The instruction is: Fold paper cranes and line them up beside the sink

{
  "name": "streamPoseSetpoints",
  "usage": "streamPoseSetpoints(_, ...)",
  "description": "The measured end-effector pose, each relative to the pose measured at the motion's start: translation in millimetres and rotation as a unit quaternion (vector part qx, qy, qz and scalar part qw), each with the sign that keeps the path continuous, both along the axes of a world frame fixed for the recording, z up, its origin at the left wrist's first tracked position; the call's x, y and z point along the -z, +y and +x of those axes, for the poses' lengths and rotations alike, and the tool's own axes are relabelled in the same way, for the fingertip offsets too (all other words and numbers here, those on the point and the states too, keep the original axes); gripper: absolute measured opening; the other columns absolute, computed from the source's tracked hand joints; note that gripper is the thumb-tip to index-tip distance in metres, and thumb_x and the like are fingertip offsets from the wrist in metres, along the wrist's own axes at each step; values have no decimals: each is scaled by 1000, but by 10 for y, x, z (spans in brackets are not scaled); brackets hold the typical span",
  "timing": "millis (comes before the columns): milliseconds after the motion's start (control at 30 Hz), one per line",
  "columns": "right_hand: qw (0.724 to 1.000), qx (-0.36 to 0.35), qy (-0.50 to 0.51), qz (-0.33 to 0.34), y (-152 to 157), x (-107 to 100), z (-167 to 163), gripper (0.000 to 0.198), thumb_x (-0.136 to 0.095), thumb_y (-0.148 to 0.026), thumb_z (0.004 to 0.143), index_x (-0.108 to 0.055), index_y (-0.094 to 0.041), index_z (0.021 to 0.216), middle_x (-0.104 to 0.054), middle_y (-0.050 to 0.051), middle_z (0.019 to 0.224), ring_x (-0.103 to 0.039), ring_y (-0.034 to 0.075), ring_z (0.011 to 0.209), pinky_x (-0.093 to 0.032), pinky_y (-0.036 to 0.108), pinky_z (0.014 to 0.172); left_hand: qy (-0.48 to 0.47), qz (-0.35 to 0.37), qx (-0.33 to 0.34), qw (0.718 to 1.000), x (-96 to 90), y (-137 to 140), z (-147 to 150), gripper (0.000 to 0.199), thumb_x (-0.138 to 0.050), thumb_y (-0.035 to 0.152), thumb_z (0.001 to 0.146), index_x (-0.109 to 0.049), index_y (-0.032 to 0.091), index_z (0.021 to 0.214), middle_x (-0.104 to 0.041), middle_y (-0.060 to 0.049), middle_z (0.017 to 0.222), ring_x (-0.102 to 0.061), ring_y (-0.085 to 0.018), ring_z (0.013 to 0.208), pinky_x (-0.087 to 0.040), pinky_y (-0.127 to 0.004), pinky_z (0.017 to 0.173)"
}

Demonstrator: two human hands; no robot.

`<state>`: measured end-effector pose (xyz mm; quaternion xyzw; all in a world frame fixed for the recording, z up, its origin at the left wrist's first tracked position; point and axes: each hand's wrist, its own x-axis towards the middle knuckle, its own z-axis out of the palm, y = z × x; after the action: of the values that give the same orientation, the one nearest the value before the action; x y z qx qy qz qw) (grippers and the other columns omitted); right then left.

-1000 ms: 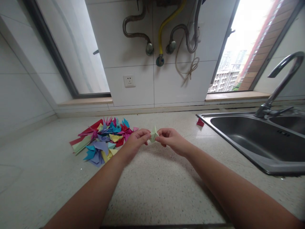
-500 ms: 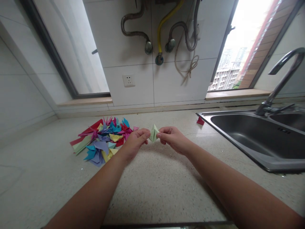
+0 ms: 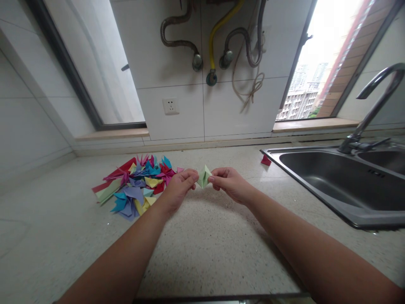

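Observation:
A small piece of pale green folded paper (image 3: 204,175), pointed at top and bottom, is held up between my two hands above the counter. My left hand (image 3: 182,185) pinches its left corner between thumb and fingers. On the opposite corner, the thumb and forefinger of my right hand (image 3: 230,182) are closed, with a dark fold line visible near them. Just left of my left hand lies a heap of colourful folded paper pieces (image 3: 134,194) in blue, purple, red, pink, yellow and green; my forearm hides part of it.
A steel sink (image 3: 335,181) with a chrome faucet (image 3: 376,97) is set into the counter (image 3: 202,253) at the right. By the sink's left corner sits a red folded paper piece (image 3: 265,160). Behind, a tiled wall carries a socket (image 3: 171,106) and hoses (image 3: 218,33).
The green paper has turned slightly between my fingers, and its dark fold opening looks a little wider. Both hands are almost in the same place.

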<state>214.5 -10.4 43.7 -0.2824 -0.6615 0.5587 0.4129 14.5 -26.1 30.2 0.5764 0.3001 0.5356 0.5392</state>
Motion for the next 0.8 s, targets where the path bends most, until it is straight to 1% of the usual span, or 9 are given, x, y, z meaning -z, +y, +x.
streamPoseSetpoints(133, 1000, 1, -2, 5, 2, 7, 6, 26, -73, -39, 76, -66, -14, 75, -51, 0, 62, -43, 9, 58, -30, 25, 56, -14, -13, -6, 1000, -33, -23, 19, 29, -73, 40, 76, -66, 12, 76, -56, -5, 96, -47, -10, 73, -39, -22, 64)
streamPoseSetpoints(267, 1000, -2, -1, 4, -4, 4, 3, 27, -73, -40, 77, -66, -13, 76, -51, -1, 63, -43, 9, 58, -30, 24, 55, -14, -9, -8, 1000, -15, -11, 9, 27, -73, 39, 77, -67, 13, 78, -55, -5, 98, -48, -10, 75, -39, -22, 64)
streamPoseSetpoints(367, 1000, 0, 4, 8, -9, -6, -2, 27, -74, -40, 77, -65, -14, 79, -51, -1, 65, -44, 9, 58, -32, 23, 55, 7, 4, -8, 1000, 17, 11, -9, 25, -70, 38, 80, -66, 13, 82, -56, -4, 95, -48, -10, 76, -40, -21, 65)
streamPoseSetpoints(467, 1000, -2, 6, 24, -10, -15, -6, 27, -73, -39, 78, -64, -15, 83, -51, -2, 67, -45, 8, 58, -34, 23, 56, 20, 2, -25, 999, 35, 24, -15, 25, -68, 38, 83, -66, 14, 89, -56, -4, 93, -50, -11, 79, -41, -21, 65)
streamPoseSetpoints(567, 999, -5, 8, 38, -4, -13, -9, 27, -72, -39, 79, -64, -15, 86, -53, -1, 72, -47, 8, 60, -38, 23, 57, 8, -17, -31, 999, 32, 19, -5, 26, -67, 39, 84, -65, 16, 95, -56, -5, 96, -52, -14, 88, -44, -20, 64)
streamPoseSetpoints(667, 998, 6, -1, 55, 17, 7, -5, 26, -72, -39, 79, -64, -15, 88, -58, 1, 78, -50, 9, 62, -42, 25, 59, -13, -48, -18, 999, 35, 6, 8, 30, -63, 42, 86, -62, 18, 104, -57, -6, 106, -54, -15, 94, -47, -20, 62)
streamPoseSetpoints(733, 997, 17, -20, 74, 35, 25, 6, 26, -71, -38, 80, -64, -15, 90, -60, 2, 80, -52, 10, 63, -43, 25, 61, -21, -86, 6, 996, 51, 2, 14, 34, -59, 46, 88, -60, 19, 108, -58, -8, 110, -57, -17, 91, -48, -22, 59)
streamPoseSetpoints(800, 993, 30, -47, 108, 49, 39, 21, 22, -70, -35, 82, -65, -15, 91, -61, 3, 79, -53, 10, 65, -44, 26, 62, -23, -125, 35, 991, 72, 3, 16, 38, -57, 49, 89, -58, 18, 110, -60, -10, 109, -60, -18, 86, -49, -23, 56)
